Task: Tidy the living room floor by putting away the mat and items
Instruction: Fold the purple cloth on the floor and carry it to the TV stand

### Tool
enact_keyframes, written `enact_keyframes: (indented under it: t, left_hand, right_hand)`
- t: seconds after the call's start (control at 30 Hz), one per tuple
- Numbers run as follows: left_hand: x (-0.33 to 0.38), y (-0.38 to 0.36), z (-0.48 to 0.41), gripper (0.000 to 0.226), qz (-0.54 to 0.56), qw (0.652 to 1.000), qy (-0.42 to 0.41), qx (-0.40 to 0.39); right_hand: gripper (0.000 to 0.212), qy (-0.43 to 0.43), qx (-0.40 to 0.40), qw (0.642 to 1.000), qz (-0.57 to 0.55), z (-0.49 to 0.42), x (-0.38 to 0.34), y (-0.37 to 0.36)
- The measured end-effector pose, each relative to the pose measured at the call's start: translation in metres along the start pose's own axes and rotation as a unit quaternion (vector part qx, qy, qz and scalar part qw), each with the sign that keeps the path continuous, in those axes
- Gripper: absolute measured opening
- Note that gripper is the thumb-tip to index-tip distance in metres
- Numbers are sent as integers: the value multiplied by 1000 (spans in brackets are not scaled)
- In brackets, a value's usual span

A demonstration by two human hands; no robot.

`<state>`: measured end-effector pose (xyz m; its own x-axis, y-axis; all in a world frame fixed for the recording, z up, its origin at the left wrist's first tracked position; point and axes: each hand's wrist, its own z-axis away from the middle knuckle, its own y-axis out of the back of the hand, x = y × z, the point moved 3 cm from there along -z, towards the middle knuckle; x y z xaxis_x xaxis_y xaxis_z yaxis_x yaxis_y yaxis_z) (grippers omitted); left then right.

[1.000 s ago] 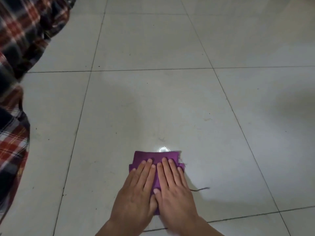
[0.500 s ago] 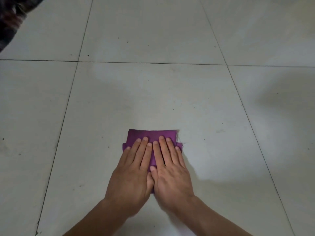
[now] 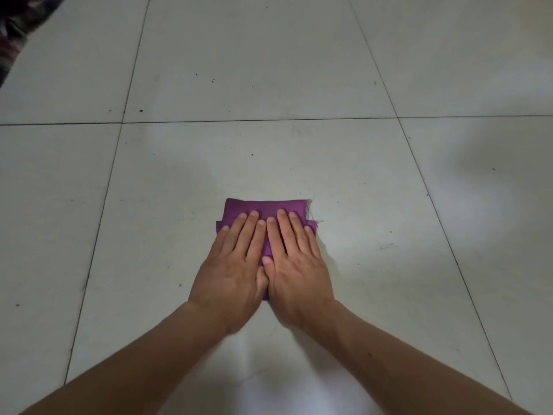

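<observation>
Both hands down flat. Left hand (image 3: 232,265) and right hand (image 3: 297,265) sit side by side, thumbs touching, fingers straight and close together, palms pressing on the cloth (image 3: 266,208). Neither hand grips anything; it's pure press, no pinch. The cloth is purple, folded small, lying on the floor (image 3: 404,205) right in front of the person, mid-tile and well apart from the grout lines. Risk from here, imo: lift both hands at once and the folds probably spring open, since nothing else pins the layers. The tile looks slick too, so a forward shove could skate the whole bundle instead of creasing it. The layers aren't flush either, w/ the lower one sticking out past the top one at both far corners, so grabbing only the top layer would likely unfold it. Frayed threads (image 3: 314,218) at the far right corner could catch a finger. Orientation: the far edge runs left-right, square to the person. The long axis seems to run away from the person, from wrists to fingertips, but the hands cover most of it, so I can't be sure. Blurry fabric (image 3: 12,31) sits top left, well apart.
</observation>
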<state>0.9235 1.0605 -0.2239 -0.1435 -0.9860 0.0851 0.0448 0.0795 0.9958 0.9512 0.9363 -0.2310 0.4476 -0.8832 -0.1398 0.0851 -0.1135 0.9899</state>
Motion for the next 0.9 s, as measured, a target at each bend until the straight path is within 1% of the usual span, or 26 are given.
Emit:
enact_keyframes:
  t: [0.3, 0.43, 0.57, 0.67, 0.8, 0.9]
  left_hand:
    - [-3, 2, -7, 66, -5, 1000, -8, -13]
    - [0, 1, -3, 68, 1, 1000, 15, -27]
    - [22, -5, 25, 70, 5, 999, 27, -22]
    - [38, -6, 49, 74, 22, 998, 34, -49]
    - [59, -4, 83, 78, 15, 995, 24, -98]
    - [79, 0, 119, 74, 26, 995, 17, -95]
  right_hand:
    - [64, 15, 12, 1000, -16, -8, 3, -1]
    - [64, 19, 18, 999, -23, -4, 3, 1]
    - [65, 41, 10, 999, -25, 30, 6, 2]
    - [64, 40, 10, 999, -26, 59, 6, 0]
    - [63, 36, 12, 999, -24, 101, 1, -1]
    - [62, 39, 8, 999, -16, 142, -3, -1]
